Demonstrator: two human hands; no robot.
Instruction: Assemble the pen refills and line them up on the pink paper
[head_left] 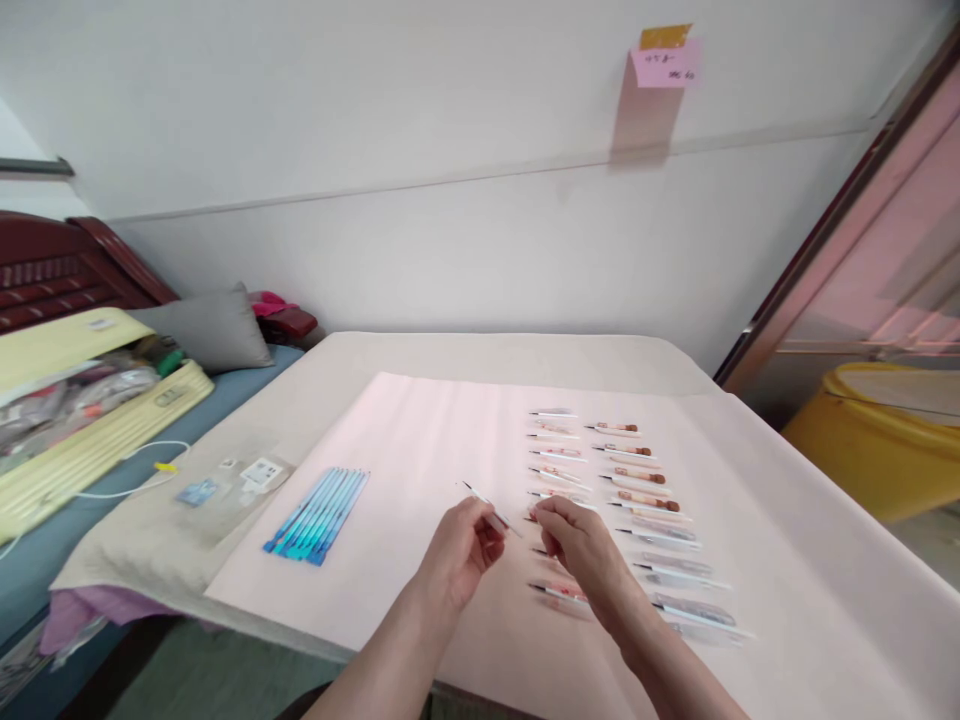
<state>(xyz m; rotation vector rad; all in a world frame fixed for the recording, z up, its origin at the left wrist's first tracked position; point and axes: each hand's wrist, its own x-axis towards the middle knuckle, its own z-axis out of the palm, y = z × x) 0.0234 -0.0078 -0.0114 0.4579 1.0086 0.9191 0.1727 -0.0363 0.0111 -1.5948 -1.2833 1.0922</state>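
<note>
at the far left of the frame, a pale yellow ribbed plastic case lay open on a blue mattress. it was crammed with crinkled clear bags and small coloured bits too jumbled to name. above it stood a dark red slatted wooden headboard, with a soft grey pillow to its right.

lower left of centre, a few flat little packets rested on the coarse beige cloth that covered the table. a smooth pale pink sheet was spread over that cloth. on the sheet's left part lay a tight fan of slim blue pens, side by side and touching.

at lower centre the left hand had thumb and fingertips pinched on a thin pen. the pen was pale and needle-tipped, raised just above the sheet and slanting up to the left. just right of it, the right hand had its fingers curled together near the pen's lower end. whether they touched it could not be told.

beyond and right of the hands, two neat columns of laid-out pens ran up the sheet, some clear-bodied and some with brownish grips. at the right edge sat a rounded yellow plastic bin, its contents hidden. on the white wall at upper right hung a pink paper note.
</note>
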